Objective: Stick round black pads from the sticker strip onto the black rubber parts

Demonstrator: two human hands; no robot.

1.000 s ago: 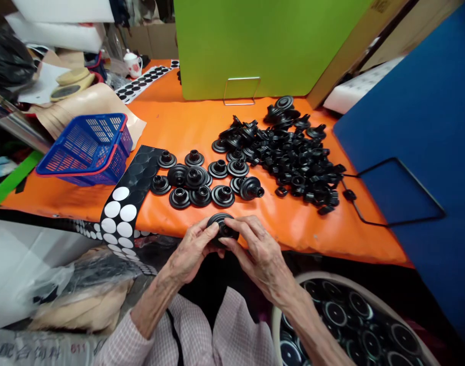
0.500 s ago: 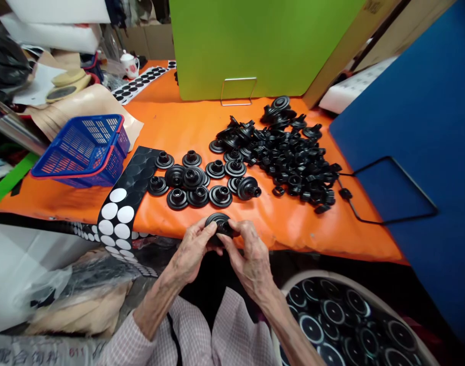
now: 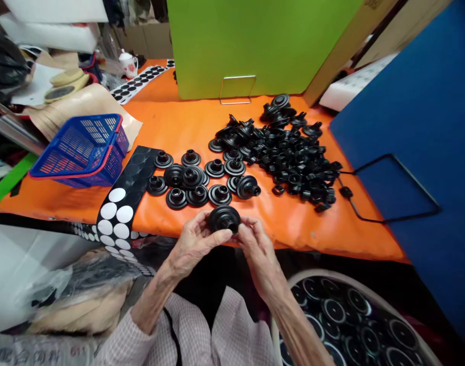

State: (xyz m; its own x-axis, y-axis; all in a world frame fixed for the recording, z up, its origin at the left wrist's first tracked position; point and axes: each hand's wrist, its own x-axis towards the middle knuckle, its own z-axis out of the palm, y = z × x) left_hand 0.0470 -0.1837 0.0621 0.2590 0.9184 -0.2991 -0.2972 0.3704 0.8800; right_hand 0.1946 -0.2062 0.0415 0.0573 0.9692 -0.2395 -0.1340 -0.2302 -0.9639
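Note:
At the table's front edge, my left hand (image 3: 197, 238) grips a black flanged disc (image 3: 221, 217) with a short round stem. The thumb lies along its front rim and the fingers curl round its left side. My right hand (image 3: 256, 249) has its fingertips closed at the stem on the right; whether a small ring is between them is hidden. Just beyond the hands, several similar flanged discs (image 3: 219, 194) lie on the orange table cover (image 3: 171, 221), mostly stem up. To their right is a heap of small black rings (image 3: 301, 170).
More black discs (image 3: 281, 101) are piled behind the rings. Leftward lie a strip of round stickers (image 3: 117, 195), hanging over the edge, and a blue basket (image 3: 114, 152). A green board (image 3: 262, 46) stands behind, a blue board (image 3: 407, 132) right. Below right is a tub (image 3: 293, 279) of discs.
The disc has tipped so its broad face and stem now show more. The left thumb has slid to the front rim, and the right hand has shifted slightly right, its fingers straighter.

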